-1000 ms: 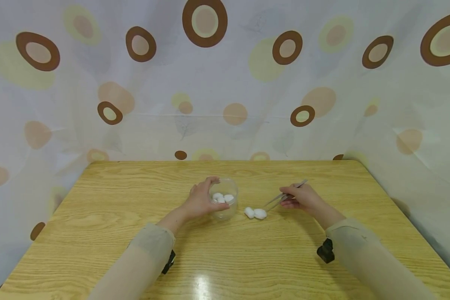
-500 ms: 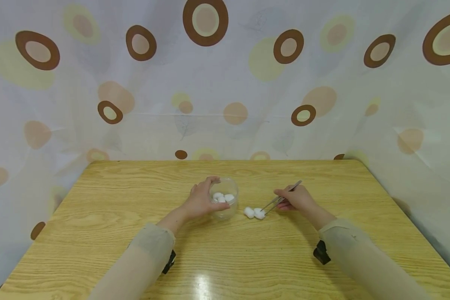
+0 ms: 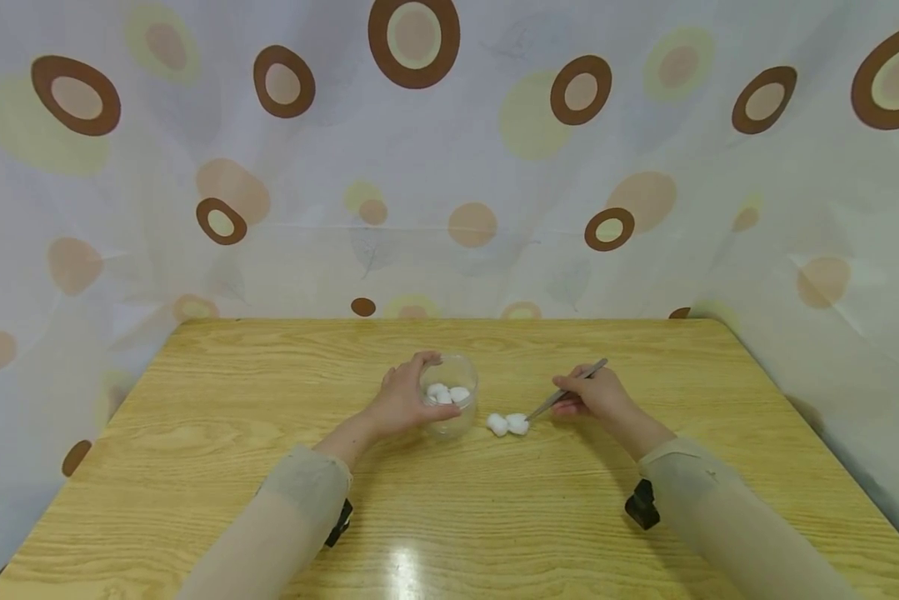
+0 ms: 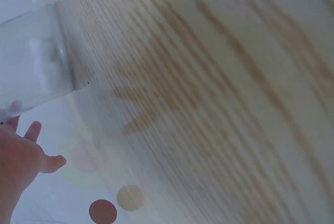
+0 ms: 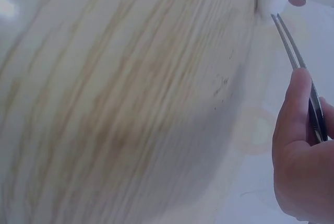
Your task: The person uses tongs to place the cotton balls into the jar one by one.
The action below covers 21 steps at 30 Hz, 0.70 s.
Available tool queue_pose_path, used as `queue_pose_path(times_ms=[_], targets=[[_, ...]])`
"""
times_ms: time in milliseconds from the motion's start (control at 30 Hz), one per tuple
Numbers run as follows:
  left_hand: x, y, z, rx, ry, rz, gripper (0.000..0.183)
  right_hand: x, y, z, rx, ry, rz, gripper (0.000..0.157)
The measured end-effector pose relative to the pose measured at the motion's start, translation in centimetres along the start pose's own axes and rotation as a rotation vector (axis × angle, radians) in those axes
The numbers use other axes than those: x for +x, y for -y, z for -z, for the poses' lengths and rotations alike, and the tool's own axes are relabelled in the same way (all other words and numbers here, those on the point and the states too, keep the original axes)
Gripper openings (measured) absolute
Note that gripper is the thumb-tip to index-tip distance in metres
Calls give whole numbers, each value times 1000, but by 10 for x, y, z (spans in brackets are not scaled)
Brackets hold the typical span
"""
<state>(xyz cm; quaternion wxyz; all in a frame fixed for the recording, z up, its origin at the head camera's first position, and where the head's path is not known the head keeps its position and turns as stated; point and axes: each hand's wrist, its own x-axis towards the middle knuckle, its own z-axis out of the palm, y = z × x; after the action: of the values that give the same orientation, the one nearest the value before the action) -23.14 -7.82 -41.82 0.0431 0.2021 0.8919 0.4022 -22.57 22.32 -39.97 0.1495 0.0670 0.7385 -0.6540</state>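
My right hand grips the tweezers, right of centre over the tabletop. Tweezers slant: tips point left and near, butt end sticks up to the right and far, long axis diagonal. Tips close together, at the right edge of the right-hand white ball; can't tell if they pinch it. It lies on the tabletop, touching the left-hand white ball, the pair running left to right. My left hand holds the clear tub, thumb along the near side, fingers round to the far side. Tub is round, upright, mouth up, just left of the pair. In it, several white balls clustered low, at least three visible; exact count unclear through the plastic.
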Motion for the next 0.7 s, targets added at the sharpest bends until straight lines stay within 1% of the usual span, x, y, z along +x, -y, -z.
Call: queue_pose_path(times_ms=[167,267,600,700], targets=[[1,-1,0,0,-3,1,86,-1,1,3,6,12,5,16],[1,-1,0,2,-4,3,86,0,0,2,-18,-8,-1,17],[0,-2,0,-1,3,10,87,3,1,-10,-192,-121,-20,30],[0,-2,0,-3,2,13,87,6,1,-15,-247,-139,-5,32]])
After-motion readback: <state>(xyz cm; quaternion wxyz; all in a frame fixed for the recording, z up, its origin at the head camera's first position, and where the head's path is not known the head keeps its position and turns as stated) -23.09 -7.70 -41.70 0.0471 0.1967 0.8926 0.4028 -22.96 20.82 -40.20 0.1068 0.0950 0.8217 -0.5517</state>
